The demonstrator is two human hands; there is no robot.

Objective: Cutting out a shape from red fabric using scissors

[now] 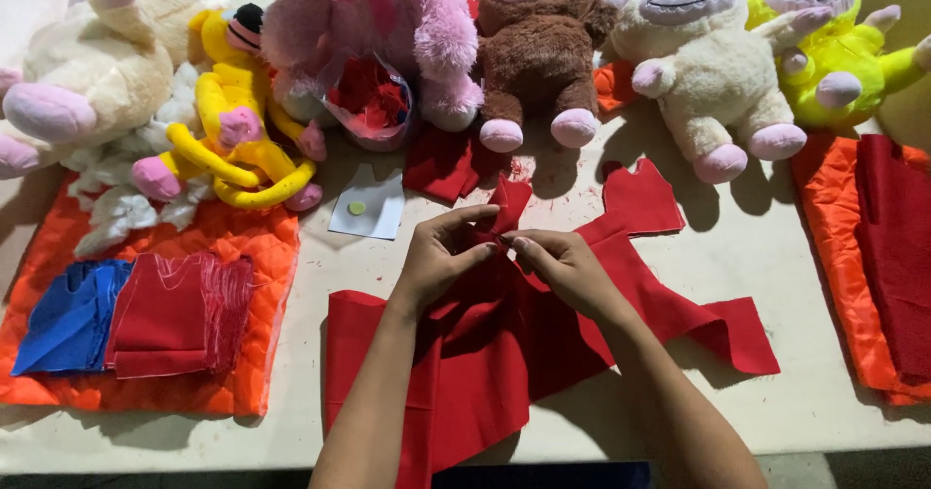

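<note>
My left hand (pixel 441 256) and my right hand (pixel 565 268) meet at the middle of the table, both pinching a raised point of a red felt cut piece (pixel 506 206). More of the same red fabric (pixel 485 353) spreads beneath my forearms toward the near edge, and shaped red pieces (pixel 669 276) lie flat to the right. A small white paper pattern (pixel 369 203) with a green dot lies just left of my left hand.
Plush toys line the back: cream (pixel 97 62), yellow (pixel 238 111), pink (pixel 388 23), brown (pixel 538 52), white (pixel 708 72), lime (pixel 834 43). An orange quilted pad (pixel 223 246) at left carries blue (pixel 73 314) and red (pixel 179 309) fabric stacks. Another orange pad (pixel 839 227) with dark red cloth sits at right.
</note>
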